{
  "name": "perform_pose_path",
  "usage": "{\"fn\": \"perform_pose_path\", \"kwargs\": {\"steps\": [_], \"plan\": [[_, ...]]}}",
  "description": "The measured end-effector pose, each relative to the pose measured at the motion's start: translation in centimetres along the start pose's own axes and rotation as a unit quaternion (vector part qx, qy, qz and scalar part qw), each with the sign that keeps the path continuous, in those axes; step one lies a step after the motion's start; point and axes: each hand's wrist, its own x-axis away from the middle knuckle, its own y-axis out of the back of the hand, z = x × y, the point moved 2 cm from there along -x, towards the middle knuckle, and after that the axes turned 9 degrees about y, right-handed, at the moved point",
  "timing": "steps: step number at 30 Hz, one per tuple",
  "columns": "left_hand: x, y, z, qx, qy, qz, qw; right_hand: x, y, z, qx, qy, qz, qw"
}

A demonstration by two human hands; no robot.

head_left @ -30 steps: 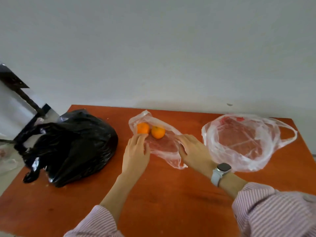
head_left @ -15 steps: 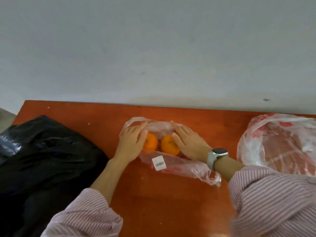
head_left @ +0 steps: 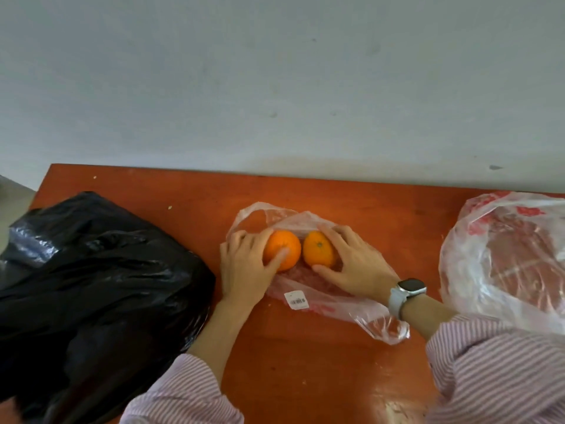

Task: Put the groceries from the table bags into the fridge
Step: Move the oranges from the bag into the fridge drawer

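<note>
Two oranges lie side by side on a thin clear plastic bag point(head_left: 330, 304) in the middle of the orange-brown table point(head_left: 305, 362). My left hand point(head_left: 244, 267) grips the left orange point(head_left: 287, 246), thumb curled over its front. My right hand point(head_left: 354, 264) cups the right orange point(head_left: 318, 247), fingers over its far side and thumb under its near side. A white barcode label point(head_left: 296, 300) sits on the bag between my wrists.
A large black plastic bag point(head_left: 91, 286) bulges at the left, close to my left forearm. A white and red plastic bag point(head_left: 504, 258) stands at the right edge. A grey wall runs along the table's far edge.
Both hands have closed in from the bag's near end onto the two oranges, thumbs now curled round them. The view has come closer and shifted left over the table.
</note>
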Motion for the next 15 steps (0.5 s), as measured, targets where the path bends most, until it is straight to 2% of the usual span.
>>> {"fn": "perform_pose_path", "kwargs": {"steps": [2,4,6,10,15], "plan": [[0.2,-0.1,-0.3,-0.065,0.002,0.063,0.996,-0.5,-0.2,0.4,0.016,-0.017,0.008,1.0],[0.1,-0.4,-0.2,-0.075,0.048,0.114,0.989,-0.8,-0.4,0.7,0.003,-0.045,-0.002,0.999],[-0.3,-0.5,-0.3,-0.068,0.062,0.103,0.99,-0.9,-0.4,1.0,-0.009,-0.064,-0.008,0.998],[-0.1,0.5,-0.8,-0.011,0.041,0.063,0.997,0.3,0.3,1.6,-0.023,-0.051,-0.033,0.998],[2.8,3.6,-2.7,0.138,0.054,-0.024,0.989,4.9,2.3,2.3,-0.095,-0.034,-0.173,0.98]]}}
